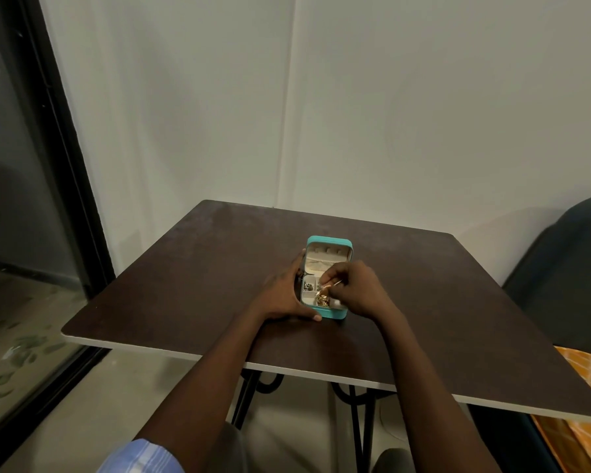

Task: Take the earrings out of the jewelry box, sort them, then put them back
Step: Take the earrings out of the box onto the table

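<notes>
The open teal jewelry box (327,314) (no legible writing) is steadied by the flat left hand (285,295); gold earrings (322,297) are pinched by the right hand (357,288).

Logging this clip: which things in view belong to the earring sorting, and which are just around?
In use: teal jewelry box, lid open; gold earrings inside; left hand steadying the box; right hand pinching an earring.

Just around: dark table, dark chair, orange cloth.
</notes>
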